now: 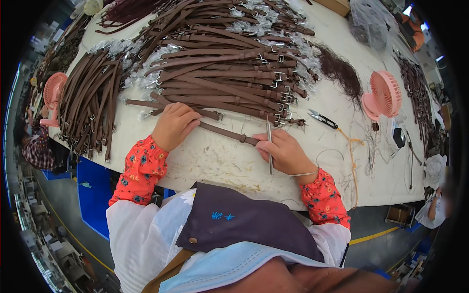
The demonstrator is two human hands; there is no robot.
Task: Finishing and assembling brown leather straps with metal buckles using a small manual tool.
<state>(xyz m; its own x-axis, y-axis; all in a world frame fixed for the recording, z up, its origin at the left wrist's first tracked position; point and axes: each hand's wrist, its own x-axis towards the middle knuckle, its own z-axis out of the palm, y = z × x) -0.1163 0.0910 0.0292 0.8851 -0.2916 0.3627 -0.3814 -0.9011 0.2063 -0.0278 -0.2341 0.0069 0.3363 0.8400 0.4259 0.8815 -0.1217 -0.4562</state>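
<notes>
A narrow brown belt [222, 131] stretches between my two hands, above the near part of the white table. My left hand [174, 128] is closed, with thumb and fingers pinching the belt's left end. My right hand [285, 152] is closed around the belt's other end, which is partly hidden by the fingers. A slim silver metal rod tool [269, 139] is also in my right hand, standing out above and below the fingers. Just beyond my hands lies a thick pile of similar brown belts [210, 78] with silver buckles, some with clear plastic wrapping.
Another bundle of belts [95, 93] hangs over the table's left edge. Thread snips [322, 118] on an orange cord lie to the right, near loose dark threads [339, 71]. Pink fans stand right [383, 95] and left [53, 93]. A blue bin [92, 198] is below the table [371, 183].
</notes>
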